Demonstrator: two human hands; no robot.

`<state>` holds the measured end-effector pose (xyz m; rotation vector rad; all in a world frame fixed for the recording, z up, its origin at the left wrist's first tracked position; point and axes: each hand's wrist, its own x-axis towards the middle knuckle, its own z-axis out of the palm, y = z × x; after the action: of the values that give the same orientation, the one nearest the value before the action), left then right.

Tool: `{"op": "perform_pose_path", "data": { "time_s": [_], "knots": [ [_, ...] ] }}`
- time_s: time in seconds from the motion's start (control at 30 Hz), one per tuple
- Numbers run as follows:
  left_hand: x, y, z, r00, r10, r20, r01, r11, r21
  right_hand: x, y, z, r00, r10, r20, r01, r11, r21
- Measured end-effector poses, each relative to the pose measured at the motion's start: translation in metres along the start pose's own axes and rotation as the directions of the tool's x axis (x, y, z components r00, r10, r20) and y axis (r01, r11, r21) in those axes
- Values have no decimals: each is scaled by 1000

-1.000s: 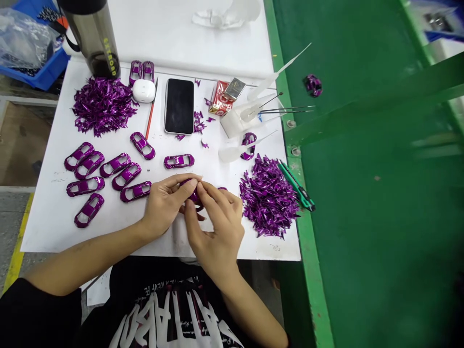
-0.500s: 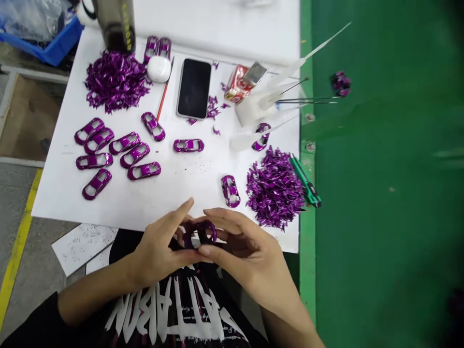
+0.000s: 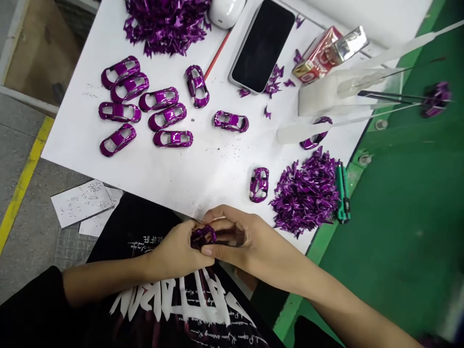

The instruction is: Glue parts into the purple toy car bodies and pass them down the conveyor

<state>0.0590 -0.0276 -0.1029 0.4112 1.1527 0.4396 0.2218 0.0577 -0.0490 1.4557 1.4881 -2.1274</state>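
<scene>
Between my two hands is a purple toy car body [image 3: 203,236], close to my lap and just off the table's front edge. My left hand [image 3: 179,251] is closed round its left side, with the thumb along the bottom. The fingers and thumb of my right hand [image 3: 239,237] pinch its right side. Fingers cover much of this piece. On the table, a single purple car body [image 3: 259,185] lies beyond my right hand, beside a heap of shiny purple spiky pieces [image 3: 308,191]. Several more car bodies [image 3: 119,112] rest at the left.
A second purple heap [image 3: 166,24] sits at the back, near a white rounded case [image 3: 227,10], a red stick [image 3: 217,54] and a phone [image 3: 264,46]. A red box [image 3: 316,55] and white-tipped bottles [image 3: 293,133] stand right. A green cutter [image 3: 342,193] lies at the table edge.
The view has turned and come closer to the table. My left hand's raised thumb and fingers have closed in around the toy car body, which both hands still hold.
</scene>
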Motion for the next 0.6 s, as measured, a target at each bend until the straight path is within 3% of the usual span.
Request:
{"op": "perform_pose_path", "data": {
  "time_s": [0.17, 0.27, 0.4, 0.5, 0.6],
  "knots": [
    [8, 5, 5, 999, -36, -19, 35, 998, -47, 16, -6, -10, 999, 9, -37, -18, 963, -268],
    [11, 12, 8, 994, -98, -50, 90, 984, -154, 31, -20, -16, 993, 114, -8, -107, 901, -421],
    [9, 24, 11, 977, -213, -13, 197, 924, -327, 50, -26, -21, 970, 212, -118, -242, 793, -559],
    [7, 29, 12, 970, -241, 27, 228, 869, -440, 62, -15, -25, 973, 164, -162, -229, 767, -599],
    [9, 27, 14, 972, -235, 29, 217, 838, -500, 71, -1, -29, 987, 55, -151, -133, 805, -577]
  ]
}}
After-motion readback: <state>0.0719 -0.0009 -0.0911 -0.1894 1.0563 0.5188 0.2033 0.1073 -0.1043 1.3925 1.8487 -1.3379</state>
